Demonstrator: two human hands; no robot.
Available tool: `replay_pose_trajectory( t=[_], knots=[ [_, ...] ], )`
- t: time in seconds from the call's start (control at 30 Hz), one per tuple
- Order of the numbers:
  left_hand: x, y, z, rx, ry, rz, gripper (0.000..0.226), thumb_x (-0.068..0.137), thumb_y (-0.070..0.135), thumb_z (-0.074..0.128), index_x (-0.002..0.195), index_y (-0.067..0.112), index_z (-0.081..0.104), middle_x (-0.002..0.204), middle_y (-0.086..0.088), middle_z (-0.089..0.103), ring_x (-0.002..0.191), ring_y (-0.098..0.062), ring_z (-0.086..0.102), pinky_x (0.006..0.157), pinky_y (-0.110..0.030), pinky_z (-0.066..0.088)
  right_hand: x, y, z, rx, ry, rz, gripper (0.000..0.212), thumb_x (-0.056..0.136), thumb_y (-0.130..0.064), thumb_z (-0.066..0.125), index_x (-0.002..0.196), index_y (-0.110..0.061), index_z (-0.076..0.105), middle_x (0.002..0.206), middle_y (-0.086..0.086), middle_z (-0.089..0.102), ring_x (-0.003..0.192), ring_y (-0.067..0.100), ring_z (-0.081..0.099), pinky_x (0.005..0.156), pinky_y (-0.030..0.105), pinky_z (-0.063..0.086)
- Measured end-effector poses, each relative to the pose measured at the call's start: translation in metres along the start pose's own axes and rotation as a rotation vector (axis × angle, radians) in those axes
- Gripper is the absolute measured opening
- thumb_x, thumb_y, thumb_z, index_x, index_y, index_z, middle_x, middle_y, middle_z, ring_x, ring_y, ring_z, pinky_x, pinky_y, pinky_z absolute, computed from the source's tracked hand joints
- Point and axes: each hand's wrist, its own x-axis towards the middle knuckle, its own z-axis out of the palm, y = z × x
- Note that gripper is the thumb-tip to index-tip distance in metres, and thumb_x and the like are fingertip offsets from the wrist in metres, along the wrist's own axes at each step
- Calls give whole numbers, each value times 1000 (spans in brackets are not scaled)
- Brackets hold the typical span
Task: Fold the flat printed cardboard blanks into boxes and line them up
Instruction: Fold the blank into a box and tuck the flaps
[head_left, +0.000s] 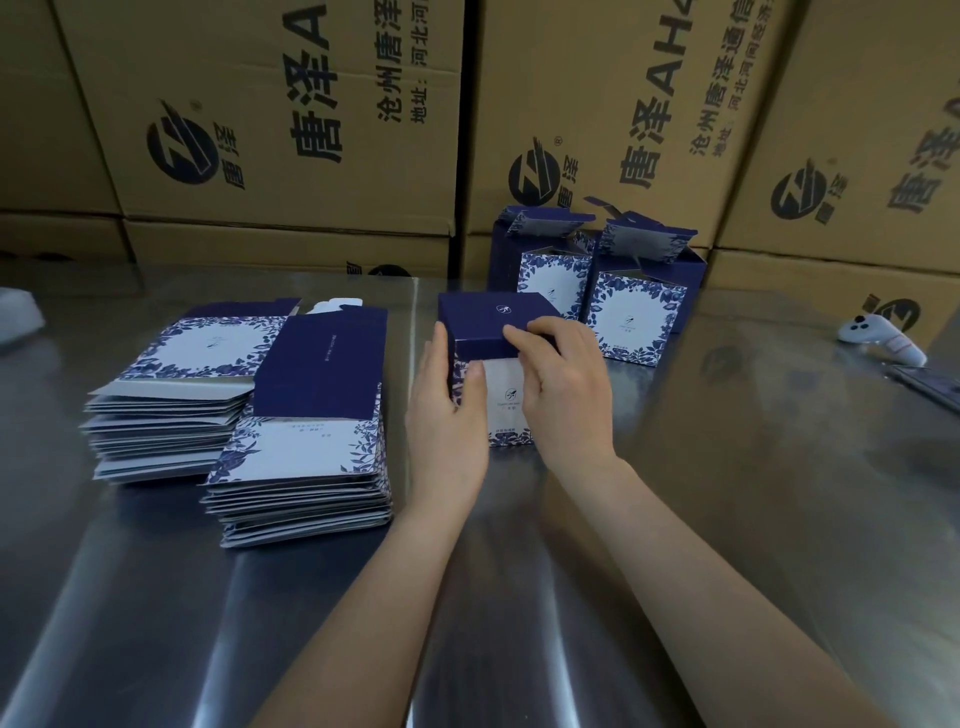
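Two stacks of flat blanks sit at the left of the frame on the steel table (675, 519): rear stack (176, 395), front stack (306, 457). The top sheets are blue-flowered round a white panel.

Centre of frame: your left hand (447, 410) braces the box (488, 317) on its left wall, fingers up the side, thumb wrapped onto the front face. The box stands upright on the table, with a dark-blue panel on top and a white front with a blue leaf border. Lid or base, can't tell.

Your right hand (566, 384) curls over the front right corner of that panel, index finger along its lip. Both hands are clamped on the box.

The step looks like tucking the end panel shut. Hold the left side firm so the walls keep square, and ease the lip in evenly; forcing it may crease the card.

Behind, right of centre: left folded box (553, 283) and right folded box (636, 317) stand side by side, top flaps open. Line this one up beside them.

Far right: white controller (878, 338), well apart.
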Motion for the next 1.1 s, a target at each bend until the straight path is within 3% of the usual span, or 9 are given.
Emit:
replay_pose_trajectory(
  t=[0.07, 0.13, 0.3, 0.4, 0.57, 0.77, 0.97, 1.1],
  knots=[
    [1, -1, 1, 107, -6, -14, 47, 102, 29, 48, 148, 24, 39, 152, 9, 38, 139, -2, 32, 109, -19, 27, 4, 6, 4, -18, -6, 23, 28, 81, 12, 65, 106, 2, 73, 100, 20, 66, 94, 39, 63, 78, 49, 53],
    [1, -3, 2, 188, -40, -43, 40, 102, 28, 47, 141, 21, 49, 151, 4, 39, 138, -5, 32, 100, -13, 23, 9, 11, 8, -34, -13, 39, 28, 80, 13, 65, 105, 3, 73, 99, 21, 66, 94, 40, 63, 77, 49, 54],
    [-3, -7, 7, 232, -194, -58, 20, 98, 18, 52, 106, 18, 70, 111, 1, 67, 98, -12, 59, 75, -19, 36, 24, 27, 16, -86, -100, 137, 29, 86, 11, 58, 111, 2, 71, 103, 20, 65, 100, 39, 59, 70, 48, 53],
    [-9, -7, 9, 271, -289, 49, 18, 96, 22, 54, 95, 21, 72, 91, 3, 72, 86, -17, 64, 77, -32, 48, 37, 42, 24, -145, -234, 214, 33, 94, 4, 50, 124, -1, 64, 115, 18, 60, 113, 35, 51, 79, 49, 50],
    [-16, -6, 13, 274, -418, 132, 27, 88, 37, 47, 95, 24, 69, 84, 2, 73, 81, -22, 66, 76, -41, 53, 54, 59, 31, -195, -389, 269, 40, 98, -2, 43, 137, -2, 52, 126, 16, 53, 124, 33, 42, 92, 49, 46],
    [-16, -9, 13, 293, -474, 99, 25, 89, 34, 49, 97, 25, 70, 87, 3, 74, 86, -22, 67, 78, -41, 53, 64, 68, 32, -313, -556, 326, 46, 99, -12, 42, 145, -5, 38, 141, 15, 39, 133, 33, 30, 94, 46, 42],
    [-16, -10, 14, 306, -487, 85, 18, 94, 30, 54, 98, 26, 71, 88, 4, 73, 80, -22, 64, 78, -39, 53, 70, 77, 26, -431, -603, 396, 42, 95, -7, 45, 137, -5, 43, 138, 17, 35, 130, 35, 29, 74, 41, 37],
    [-17, -10, 13, 331, -504, 85, 17, 95, 29, 55, 98, 26, 71, 82, 4, 71, 78, -21, 61, 77, -36, 52, 69, 86, 20, -569, -602, 389, 50, 92, -12, 50, 141, -9, 40, 138, 19, 30, 127, 39, 28, 91, 44, 41]
  ],
)
